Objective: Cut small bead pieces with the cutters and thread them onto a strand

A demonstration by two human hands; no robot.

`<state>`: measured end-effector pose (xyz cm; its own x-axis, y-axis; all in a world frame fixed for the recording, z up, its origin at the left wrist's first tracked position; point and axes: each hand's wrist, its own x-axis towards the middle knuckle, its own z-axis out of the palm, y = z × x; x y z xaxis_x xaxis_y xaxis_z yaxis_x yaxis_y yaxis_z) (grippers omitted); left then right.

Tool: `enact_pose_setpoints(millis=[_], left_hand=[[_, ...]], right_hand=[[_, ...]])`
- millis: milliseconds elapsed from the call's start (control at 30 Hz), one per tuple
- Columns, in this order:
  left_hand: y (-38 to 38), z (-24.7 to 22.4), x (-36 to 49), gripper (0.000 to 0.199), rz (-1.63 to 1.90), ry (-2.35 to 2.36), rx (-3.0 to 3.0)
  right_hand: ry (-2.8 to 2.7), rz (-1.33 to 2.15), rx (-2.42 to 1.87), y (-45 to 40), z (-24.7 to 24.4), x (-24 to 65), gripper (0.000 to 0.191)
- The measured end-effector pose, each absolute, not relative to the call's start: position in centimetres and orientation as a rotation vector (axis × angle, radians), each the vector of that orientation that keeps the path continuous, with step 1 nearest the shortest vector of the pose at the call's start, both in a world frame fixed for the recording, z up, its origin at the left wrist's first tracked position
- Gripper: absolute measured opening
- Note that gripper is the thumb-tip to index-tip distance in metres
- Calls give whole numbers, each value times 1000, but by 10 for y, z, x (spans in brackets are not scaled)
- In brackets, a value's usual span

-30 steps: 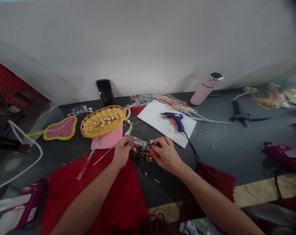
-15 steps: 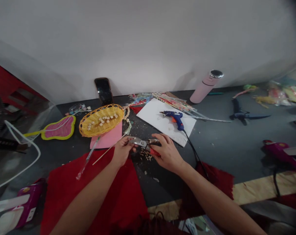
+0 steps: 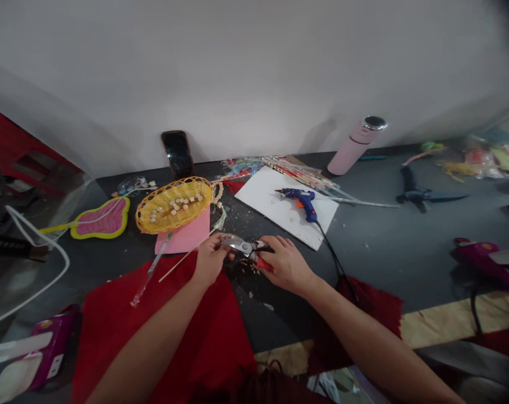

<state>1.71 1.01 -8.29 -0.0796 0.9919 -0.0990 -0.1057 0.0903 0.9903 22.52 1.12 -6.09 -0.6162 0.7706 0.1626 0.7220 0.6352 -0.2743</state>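
Observation:
My right hand is wrapped around the red-handled pruning shears, whose metal blades point left. At the blade end, my left hand is closed in a pinch; what its fingers hold is too small to make out. A thin wooden stick runs along the left side of that hand, and I cannot tell whether the fingers touch it. Small pale cut bits lie on the dark table beneath the shears.
A yellow basket with pale cubes sits on pink paper at left. A blue glue gun rests on a white board. Red cloth lies in front; a phone and pink bottle stand behind.
The fingers of my right hand have closed further around the shears, bringing the handles nearer together. My left hand stays at the blades.

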Motion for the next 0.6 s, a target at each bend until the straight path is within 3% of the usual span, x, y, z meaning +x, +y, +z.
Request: enact_pose_setpoints(millis=[367,600], left_hand=[[6,-81,20,7,1231,1174,989],[9,-71,20,18,1264,1145,930]], right_hand=[[-2591,224,-1184,0,-59,215,9],[-2400,89,-1377,24,-64,241,18]])
